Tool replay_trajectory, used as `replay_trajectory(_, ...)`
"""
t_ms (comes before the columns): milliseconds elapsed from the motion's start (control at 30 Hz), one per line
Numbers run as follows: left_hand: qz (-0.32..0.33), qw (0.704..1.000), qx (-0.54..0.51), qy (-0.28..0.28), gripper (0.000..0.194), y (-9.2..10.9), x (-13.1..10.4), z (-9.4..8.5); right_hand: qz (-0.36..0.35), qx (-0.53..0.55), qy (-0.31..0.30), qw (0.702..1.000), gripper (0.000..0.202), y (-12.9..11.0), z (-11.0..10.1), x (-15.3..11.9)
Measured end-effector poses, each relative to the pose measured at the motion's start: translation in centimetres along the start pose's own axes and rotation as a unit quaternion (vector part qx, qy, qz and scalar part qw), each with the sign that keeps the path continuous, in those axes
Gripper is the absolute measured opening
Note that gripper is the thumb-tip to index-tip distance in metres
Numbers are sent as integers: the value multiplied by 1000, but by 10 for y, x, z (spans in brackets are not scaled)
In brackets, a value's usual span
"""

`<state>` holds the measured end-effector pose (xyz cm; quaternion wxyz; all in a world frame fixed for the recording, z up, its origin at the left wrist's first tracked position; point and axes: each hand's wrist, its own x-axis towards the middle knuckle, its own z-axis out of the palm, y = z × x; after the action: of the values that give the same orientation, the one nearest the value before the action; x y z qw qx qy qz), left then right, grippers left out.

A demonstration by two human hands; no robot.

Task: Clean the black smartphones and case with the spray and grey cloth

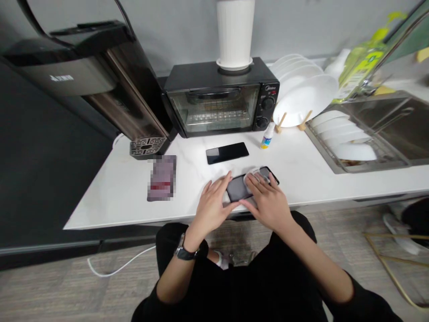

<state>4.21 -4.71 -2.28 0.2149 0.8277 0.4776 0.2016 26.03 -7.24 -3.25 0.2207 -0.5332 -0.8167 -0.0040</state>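
A dark smartphone (238, 188) lies flat at the counter's front edge. My left hand (212, 203) steadies its left end, thumb along the near side and fingers at the far corner. Flat fingers of my right hand (268, 199) press a white wipe (256, 171) onto the right part of the screen; much of the wipe is hidden beneath them. Behind this phone lies a second black smartphone (228, 153), face up. A small white spray bottle (267, 136) with a blue and yellow label stands to the right of it.
On the white counter (110, 197), a pixelated flat item (162, 179) lies left. A water dispenser (134, 89), a toaster oven (217, 107) carrying a white pot (235, 33), and racked plates (304, 98) line the back. The sink (395, 125) with bowls (348, 134) is right.
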Motion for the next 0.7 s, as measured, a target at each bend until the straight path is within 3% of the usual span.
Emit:
replay_trajectory(133, 8, 999, -38, -18, 106, -9, 9, -7, -72, 77, -16, 994, 76, -35, 12, 0)
replay_trajectory(200, 18, 998, -51, -12, 112, -13, 12, -9, -94, 110, -29, 989, 73, -38, 9, -1)
replay_trajectory(267, 26, 998, -59, -2, 116, -15, 12, -11, -118, 131, -55, 983, 62, -22, 0, -3)
replay_trajectory(367, 32, 998, -55, 6, 117, -15, 10, -10, -128, 105, -80, 983, 50, 22, -20, -6)
replay_trajectory(433, 36, 998, -47, 9, 116, -14, 10, -8, -101, 47, -58, 992, 47, 48, -28, -6)
replay_trajectory(500, 41, 998, -42, 8, 115, -13, 10, -7, -65, -3, -24, 998, 51, 56, -27, -6)
replay_trajectory(600, 45, 998, -41, 2, 113, -13, 10, -7, -67, 6, -16, 998, 71, 28, -11, -5)
replay_trajectory(700, 42, 998, -43, -4, 110, -13, 9, -10, -121, 77, -44, 989, 80, -10, 3, -4)
